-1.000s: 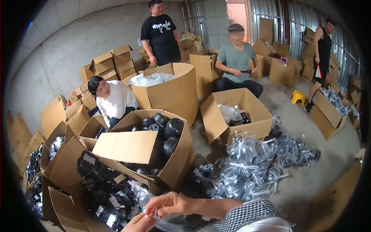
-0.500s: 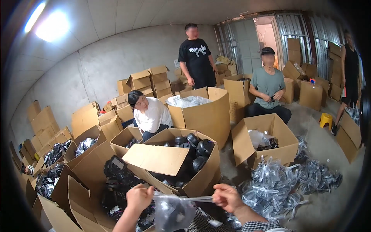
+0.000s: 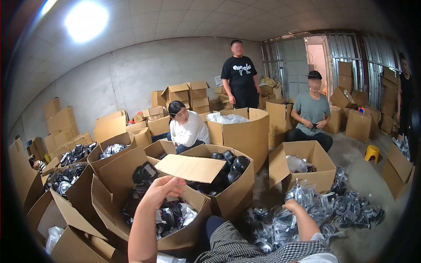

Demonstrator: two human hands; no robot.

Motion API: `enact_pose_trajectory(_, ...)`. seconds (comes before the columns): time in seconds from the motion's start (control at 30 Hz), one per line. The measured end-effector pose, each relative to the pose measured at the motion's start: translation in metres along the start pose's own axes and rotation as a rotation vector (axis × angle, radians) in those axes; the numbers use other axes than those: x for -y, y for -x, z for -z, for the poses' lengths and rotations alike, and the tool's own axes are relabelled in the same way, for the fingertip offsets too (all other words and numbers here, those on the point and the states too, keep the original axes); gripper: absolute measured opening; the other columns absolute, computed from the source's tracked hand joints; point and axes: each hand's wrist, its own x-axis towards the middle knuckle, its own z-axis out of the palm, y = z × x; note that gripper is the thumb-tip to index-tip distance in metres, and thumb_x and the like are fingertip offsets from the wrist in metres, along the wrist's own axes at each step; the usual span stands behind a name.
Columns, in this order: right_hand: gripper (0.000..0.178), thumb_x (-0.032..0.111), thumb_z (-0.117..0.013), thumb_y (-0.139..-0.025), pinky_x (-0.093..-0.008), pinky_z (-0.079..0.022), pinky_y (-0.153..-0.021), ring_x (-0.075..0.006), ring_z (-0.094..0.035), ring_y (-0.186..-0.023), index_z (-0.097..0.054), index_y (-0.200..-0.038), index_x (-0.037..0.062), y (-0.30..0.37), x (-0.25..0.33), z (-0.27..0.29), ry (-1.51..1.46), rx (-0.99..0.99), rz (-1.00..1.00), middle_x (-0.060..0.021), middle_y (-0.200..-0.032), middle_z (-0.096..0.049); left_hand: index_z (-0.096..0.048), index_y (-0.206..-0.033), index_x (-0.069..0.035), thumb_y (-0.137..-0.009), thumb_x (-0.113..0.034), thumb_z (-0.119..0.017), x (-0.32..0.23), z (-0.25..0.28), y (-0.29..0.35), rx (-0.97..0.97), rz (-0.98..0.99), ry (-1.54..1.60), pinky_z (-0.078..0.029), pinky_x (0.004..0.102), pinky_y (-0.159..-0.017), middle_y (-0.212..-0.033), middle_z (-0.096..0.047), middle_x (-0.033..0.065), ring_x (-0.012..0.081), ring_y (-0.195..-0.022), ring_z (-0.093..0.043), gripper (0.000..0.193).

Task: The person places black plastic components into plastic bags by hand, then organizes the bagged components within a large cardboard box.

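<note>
My left hand (image 3: 164, 190) is raised over an open carton (image 3: 199, 206), its fingers loosely bent and apart with nothing in them. In that carton lie black parts (image 3: 169, 219) with thin wires and some clear plastic. My right hand (image 3: 294, 206) reaches down to a heap of knotted clear plastic bags (image 3: 313, 199) with dark parts inside. Its fingers are curled together at the edge of the heap; whether they grip a bag is hidden. Black rounded parts (image 3: 232, 166) fill the carton just beyond, under a raised cardboard flap (image 3: 190, 168).
An open carton (image 3: 307, 175) stands behind the bag heap. More cartons of bagged parts (image 3: 66, 177) line the left. A person in white (image 3: 188, 131) crouches ahead, one in black (image 3: 240, 81) stands, another (image 3: 311, 114) sits by a yellow stool (image 3: 372, 154).
The clear bag stretched between my hands is gone from there. My right hand has moved right to the heap; my left hand has risen and its fingers have loosened. The view has tilted up.
</note>
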Motion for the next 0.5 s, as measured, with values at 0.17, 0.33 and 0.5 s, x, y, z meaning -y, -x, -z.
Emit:
enact_pose_trajectory(0.17,0.053,0.036,-0.064,-0.078,-0.0426,-0.041,-0.101,-0.0309,-0.048,-0.126,-0.061,-0.123,0.0092,0.002,0.047,0.028,0.517,-0.187,-0.044,-0.0172,-0.132,-0.054,-0.067,-0.1,0.0,-0.096,-0.024,-0.056,0.02,0.037,0.028,-0.157,0.008,0.108,-0.053,0.0249,-0.067,-0.095,-0.069,0.0089,0.0142,-0.077,-0.066,0.027)
enact_pose_trajectory(0.33,0.056,0.039,-0.064,-0.077,-0.0415,-0.039,-0.103,-0.033,-0.046,-0.125,-0.06,-0.123,0.0074,0.024,0.15,0.058,0.344,-0.258,0.431,-0.0203,-0.131,-0.053,-0.067,-0.095,-0.001,-0.097,-0.021,-0.053,0.031,0.049,0.036,-0.241,-0.07,0.241,-0.053,0.0251,-0.061,-0.088,-0.07,0.0102,0.0147,-0.069,-0.067,0.025)
enact_pose_trajectory(0.5,0.053,0.032,-0.069,-0.076,-0.0393,-0.04,-0.102,-0.0331,-0.052,-0.118,-0.062,-0.119,0.0022,0.04,0.217,0.056,0.202,-0.152,0.713,-0.0211,-0.122,-0.059,-0.066,-0.094,0.0,-0.097,-0.021,-0.053,0.039,0.058,0.046,-0.281,-0.066,0.261,-0.053,0.0245,-0.06,-0.087,-0.07,0.0108,0.0147,-0.069,-0.067,0.024)
